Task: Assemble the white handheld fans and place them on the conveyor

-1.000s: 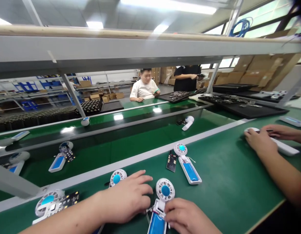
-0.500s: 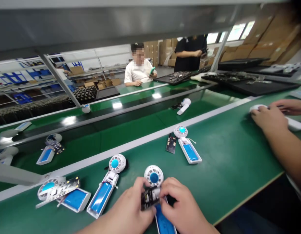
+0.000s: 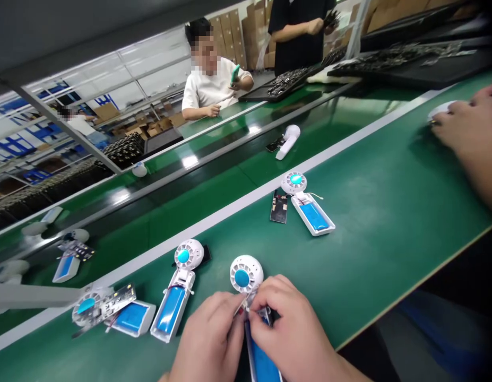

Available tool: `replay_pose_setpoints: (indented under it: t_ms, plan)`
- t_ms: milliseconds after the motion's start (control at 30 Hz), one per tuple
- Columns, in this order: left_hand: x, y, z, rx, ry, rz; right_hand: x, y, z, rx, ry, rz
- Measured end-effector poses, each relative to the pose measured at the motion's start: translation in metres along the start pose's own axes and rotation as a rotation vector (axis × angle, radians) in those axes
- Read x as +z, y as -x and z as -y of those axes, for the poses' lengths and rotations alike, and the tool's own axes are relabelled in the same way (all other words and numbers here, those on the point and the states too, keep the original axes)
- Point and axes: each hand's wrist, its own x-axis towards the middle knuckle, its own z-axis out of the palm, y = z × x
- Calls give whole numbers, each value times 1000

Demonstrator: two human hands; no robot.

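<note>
A white handheld fan (image 3: 248, 265) with its grip opened up lies below me; a blue battery (image 3: 261, 353) fills the grip. My left hand (image 3: 212, 334) is closed at the fan's neck, pinching a circuit board (image 3: 240, 306) that shows nearly edge-on and is mostly hidden by fingers. Close against it, my right hand (image 3: 289, 323) pinches at the same spot, over the top of the grip. What its fingertips hold is too small and covered to make out.
Opened fans lie left (image 3: 174, 305), far left (image 3: 134, 318) and ahead right (image 3: 313, 212), with circuit boards. Beyond the white strip, a conveyor belt (image 3: 214, 185) carries more fans. A co-worker's hand (image 3: 464, 124) works at right. Behind stand people and black trays (image 3: 281, 85).
The view has tilted and shifted. The circuit board has turned from facing me to nearly edge-on, and my two hands have come closer together at the fan's neck.
</note>
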Motion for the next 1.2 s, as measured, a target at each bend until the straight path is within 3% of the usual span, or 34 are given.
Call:
replay_pose_setpoints:
  t_ms: [167,467,700,833,1033,1200]
  plan:
    - [1,2,1,131,-154,-26,-1,2,3,9,3,-24]
    - [-3,-1,-6,176,-260,-12,0,5,7,47,27,-55]
    - [-2,9,4,233,-309,-41,0,8,10,4,22,-55]
    - [-2,10,9,238,-210,-65,1,9,10,-56,42,-65]
    - [-4,4,9,261,-17,-21,2,7,6,-203,95,-31]
    - [-8,1,9,232,130,32,1,7,5,-228,83,-8]
